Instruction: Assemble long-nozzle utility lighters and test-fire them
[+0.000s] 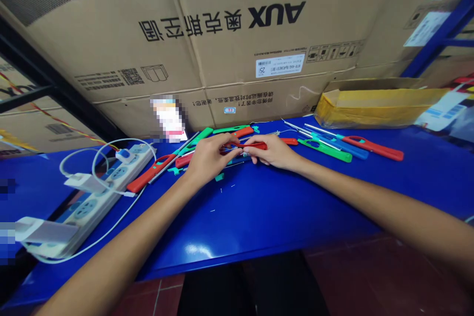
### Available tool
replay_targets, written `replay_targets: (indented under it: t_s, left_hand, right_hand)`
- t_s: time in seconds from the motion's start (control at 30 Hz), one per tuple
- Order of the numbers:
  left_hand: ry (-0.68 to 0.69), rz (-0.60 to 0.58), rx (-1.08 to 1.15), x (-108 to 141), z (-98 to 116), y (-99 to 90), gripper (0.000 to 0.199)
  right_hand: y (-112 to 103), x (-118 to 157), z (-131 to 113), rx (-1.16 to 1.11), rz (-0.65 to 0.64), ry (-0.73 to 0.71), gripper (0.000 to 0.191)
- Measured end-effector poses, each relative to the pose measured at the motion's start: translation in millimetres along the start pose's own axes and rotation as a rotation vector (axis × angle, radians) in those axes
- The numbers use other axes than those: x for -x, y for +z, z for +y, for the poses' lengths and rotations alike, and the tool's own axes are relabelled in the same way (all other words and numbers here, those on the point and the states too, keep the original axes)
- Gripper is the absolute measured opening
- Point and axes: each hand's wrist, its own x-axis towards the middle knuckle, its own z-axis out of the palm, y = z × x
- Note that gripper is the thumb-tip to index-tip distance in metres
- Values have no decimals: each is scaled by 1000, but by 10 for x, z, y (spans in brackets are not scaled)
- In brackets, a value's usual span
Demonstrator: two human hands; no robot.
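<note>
A red plastic long-neck lighter handle (255,145) lies nearly level just above the middle of the frame, held between the left hand (211,158) and right hand (270,151). Fingers partly hide its thin metal end, pointing left.

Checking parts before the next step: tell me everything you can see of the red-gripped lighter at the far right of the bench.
The red-gripped lighter lies flat on the blue bench top, angled across it. Its glossy red plastic grip has a long oblong opening, and a slim metal nozzle runs from it up and left. Neither the left hand nor the right hand touches it. A blue-gripped lighter lies close alongside; whether they touch is hard to tell.
</note>
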Motion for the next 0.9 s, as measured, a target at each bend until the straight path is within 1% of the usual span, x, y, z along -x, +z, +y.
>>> replay_targets:
  t_s: [0.1,0.17,0.37,0.57,0.67,0.9]
  left_hand:
    - [2,-16,3,0,-17,-1,10]
    - [-3,-29,9,-5,-16,-11,11]
    - [-16,-59,49,-24,22,-60,10]
    - [-24,-75,91,-35,52,-76,8]
    - [-55,-84,100,-40,77,-82,7]
    - [-173,-98,142,-41,126,-73,10]
  right_hand:
    - [-34,-5,22,-36,-59,21,29]
    - [-48,-4,31,-38,-74,23,29]
    - [-57,19,-1,18,-59,-1,29]
    - [-72,36,-20,52,-53,15,30]
    - [-69,26,-13,45,-42,6,31]
    - [-31,15,-37,60,-8,10,26]
